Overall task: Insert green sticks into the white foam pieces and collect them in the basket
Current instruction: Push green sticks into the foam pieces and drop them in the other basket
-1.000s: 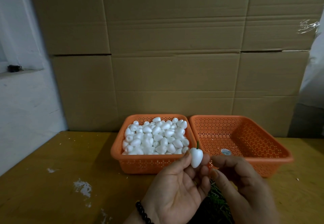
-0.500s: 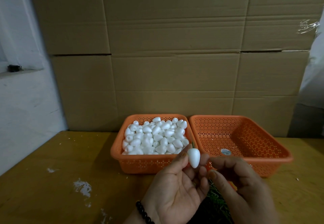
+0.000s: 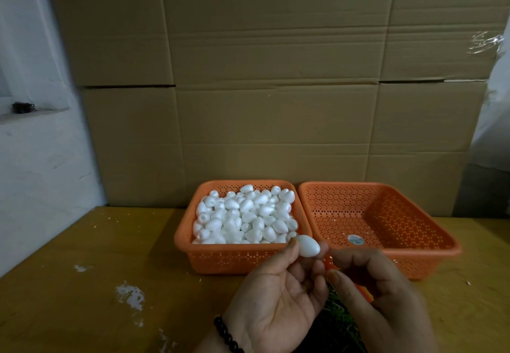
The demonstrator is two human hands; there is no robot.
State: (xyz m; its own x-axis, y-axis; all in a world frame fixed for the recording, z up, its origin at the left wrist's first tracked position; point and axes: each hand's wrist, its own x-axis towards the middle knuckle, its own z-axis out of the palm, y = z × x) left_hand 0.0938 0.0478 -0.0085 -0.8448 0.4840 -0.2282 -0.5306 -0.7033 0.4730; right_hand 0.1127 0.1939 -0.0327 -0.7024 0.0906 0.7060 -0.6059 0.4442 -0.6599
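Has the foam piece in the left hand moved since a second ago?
Yes. The foam piece, pinched by the left hand, has tipped over sideways, staying just in front of the full basket's near-right corner; its green tip no longer shows.

Matt white foam pieces (image 3: pixel 245 216) fill the left of two perforated orange plastic baskets (image 3: pixel 193 252); the right basket (image 3: pixel 430 258) bears a small glossy sticker (image 3: pixel 354 239). Both stand on a smooth, paint-flecked wooden table (image 3: pixel 82 283). Creased brown cardboard (image 3: pixel 276 90) rises behind; glossy black beads (image 3: pixel 225 333) ring one wrist.
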